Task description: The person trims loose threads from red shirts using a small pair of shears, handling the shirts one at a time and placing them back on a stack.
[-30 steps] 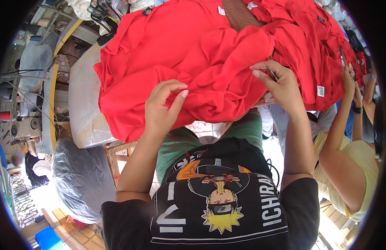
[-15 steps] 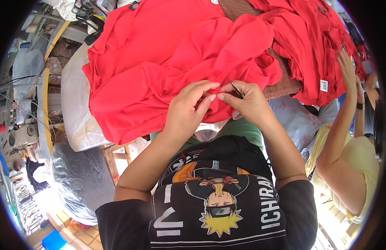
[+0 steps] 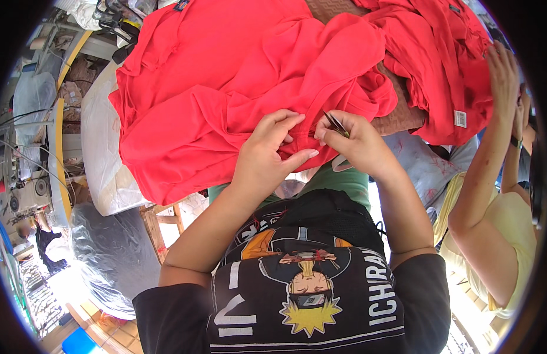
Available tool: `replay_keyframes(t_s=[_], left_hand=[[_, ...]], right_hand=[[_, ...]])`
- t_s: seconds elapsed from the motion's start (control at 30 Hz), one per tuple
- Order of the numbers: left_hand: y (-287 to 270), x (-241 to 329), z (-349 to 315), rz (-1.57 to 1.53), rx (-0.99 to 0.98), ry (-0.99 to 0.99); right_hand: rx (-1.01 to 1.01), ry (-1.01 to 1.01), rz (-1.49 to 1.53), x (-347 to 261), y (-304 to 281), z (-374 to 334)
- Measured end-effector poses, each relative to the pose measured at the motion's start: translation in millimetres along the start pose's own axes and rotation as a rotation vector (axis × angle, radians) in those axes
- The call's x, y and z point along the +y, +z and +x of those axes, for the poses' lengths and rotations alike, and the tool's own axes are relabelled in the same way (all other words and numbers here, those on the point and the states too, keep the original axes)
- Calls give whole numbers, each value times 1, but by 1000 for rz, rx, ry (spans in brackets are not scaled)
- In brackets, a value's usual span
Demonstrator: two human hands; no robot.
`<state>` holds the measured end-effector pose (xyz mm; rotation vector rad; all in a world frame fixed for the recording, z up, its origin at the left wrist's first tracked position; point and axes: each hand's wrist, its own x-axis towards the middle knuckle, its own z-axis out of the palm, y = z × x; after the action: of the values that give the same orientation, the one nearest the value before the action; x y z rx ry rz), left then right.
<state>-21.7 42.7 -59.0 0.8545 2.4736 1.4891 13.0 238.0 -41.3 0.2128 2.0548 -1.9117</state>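
A large red garment (image 3: 226,76) lies spread in loose folds in front of me, its near edge hanging toward my lap. My left hand (image 3: 273,144) is on this near edge, with curled fingers and the thumb stretched along the cloth below them. Close to its right, my right hand (image 3: 353,138) holds small thread snips (image 3: 337,124), blades pointing up and left. The thumb and forefinger of that hand meet at the cloth. Whether they also pinch a thread is too small to tell.
More red garments (image 3: 426,65) with a white tag lie at right on a brown surface (image 3: 403,115). Beside them a co-worker's raised arm (image 3: 477,159) reaches over the cloth. A plastic-wrapped bundle (image 3: 99,147) and sewing-machine parts (image 3: 34,194) stand at left.
My hands have moved slightly apart; the left thumb now extends, where the fingertips met close to the right hand before. The red cloth shifted a little left. The co-worker's hands rose.
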Motion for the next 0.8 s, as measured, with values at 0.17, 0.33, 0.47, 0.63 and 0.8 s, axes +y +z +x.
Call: replay_keyframes(t_s=[0.17,0.33,0.47,0.63,0.8], left_hand=[[0,0,3,104,-21,5],[-2,2,2,95,-34,-5],[-3,4,2,90,-44,-13],[-5,10,5,54,-57,-14],[-16,6,21,183,-151,86]], right_hand=[[16,23,75,-8,-5,0],[194,-200,-57,-1,-12,-1],[200,-457,-498,5,-9,-5],[312,-626,-764,19,-1,4],[292,-673,-727,12,-4,3]])
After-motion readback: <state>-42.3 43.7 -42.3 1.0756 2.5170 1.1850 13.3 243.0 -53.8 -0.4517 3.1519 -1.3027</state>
